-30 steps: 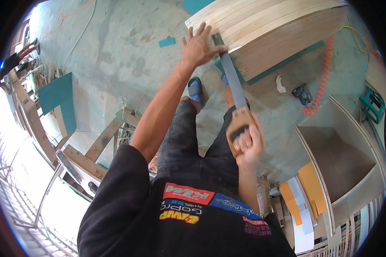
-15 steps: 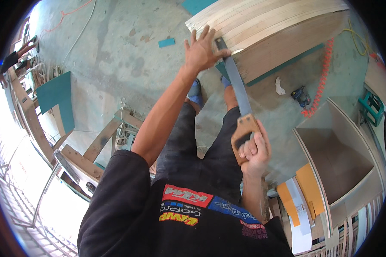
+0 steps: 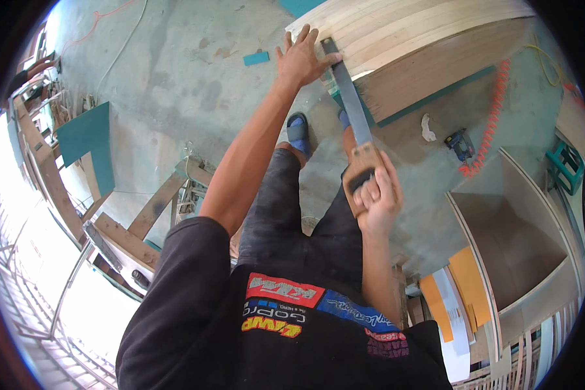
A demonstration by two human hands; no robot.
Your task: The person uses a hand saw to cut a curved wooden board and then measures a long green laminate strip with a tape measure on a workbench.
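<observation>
My right hand [image 3: 379, 200] grips the wooden handle of a handsaw [image 3: 351, 103], its metal blade pointing away from me across the near left corner of a pale wooden panel [image 3: 396, 39]. My left hand [image 3: 299, 62] is spread at the panel's left end, fingers apart, with its thumb beside the far part of the blade. The panel is made of light strips and has a browner side face [image 3: 445, 68] toward me. Whether the teeth sit in a cut is too small to tell.
An open wooden box [image 3: 510, 240] stands at right, near a power tool [image 3: 460, 146], a coiled red hose [image 3: 494, 110] and a green stool [image 3: 565, 166]. Green sheets [image 3: 88, 149] and scrap timber lie left. A small green piece [image 3: 256, 58] lies on the floor.
My right hand has pushed the handsaw away from me, so its blade reaches farther over the panel. My left hand sits slightly higher in view, still spread.
</observation>
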